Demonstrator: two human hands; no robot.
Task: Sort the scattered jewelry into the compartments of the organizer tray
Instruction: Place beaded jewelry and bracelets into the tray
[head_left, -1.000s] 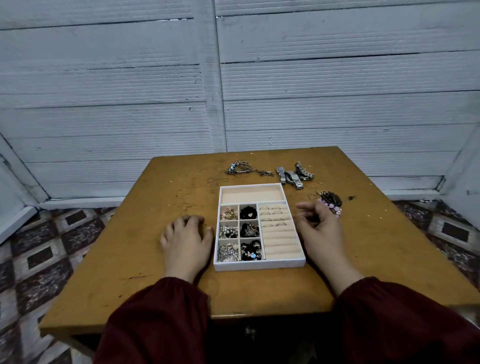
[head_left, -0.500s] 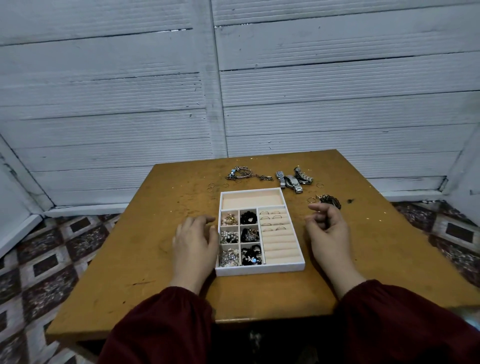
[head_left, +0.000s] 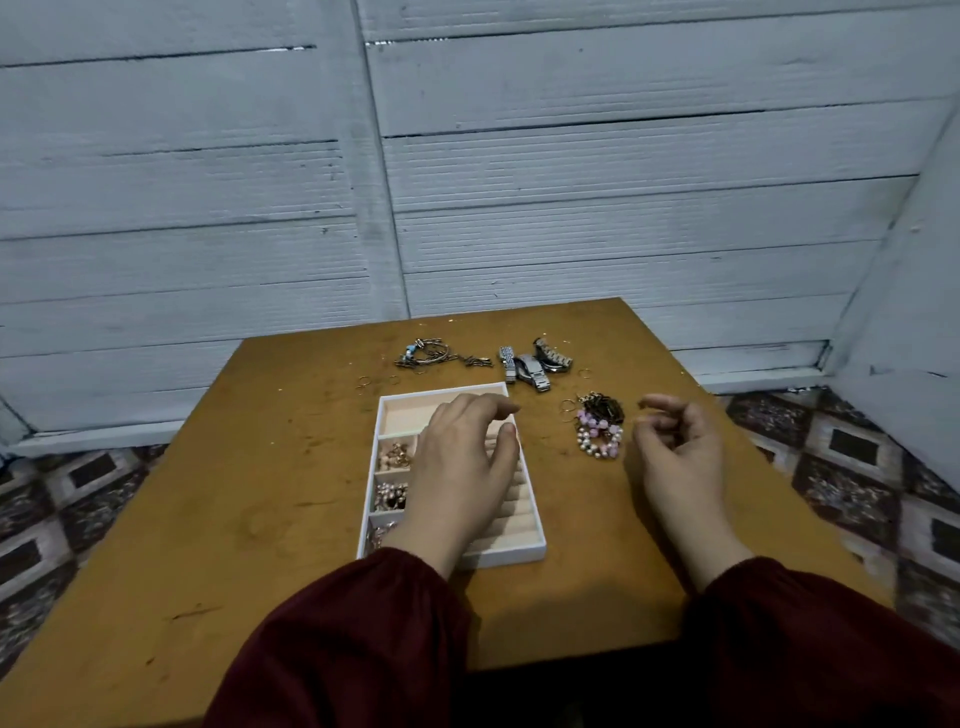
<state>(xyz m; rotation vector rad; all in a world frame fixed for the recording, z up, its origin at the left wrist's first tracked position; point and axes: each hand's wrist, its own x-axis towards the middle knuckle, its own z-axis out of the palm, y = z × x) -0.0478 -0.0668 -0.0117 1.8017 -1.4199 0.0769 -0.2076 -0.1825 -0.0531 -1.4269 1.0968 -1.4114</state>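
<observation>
Fingers (head_left: 488, 406) of L hand (head_left: 462, 467) are held relaxed over organizer tray (head_left: 509, 557); R hand (head_left: 680, 452) is loosely curled, nothing seen held, just beside bead bracelets (head_left: 600, 434).

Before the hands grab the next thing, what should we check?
1. Tray flat on table: ok.
2. Top compartment has room: ok.
3. Left hand clear of tray: not ok, it is over it.
4. Right hand empty: cannot tell.
5. Bracelets beside right hand: ok.
6. Watches sorted: not ok, they lie beyond the tray.
</observation>
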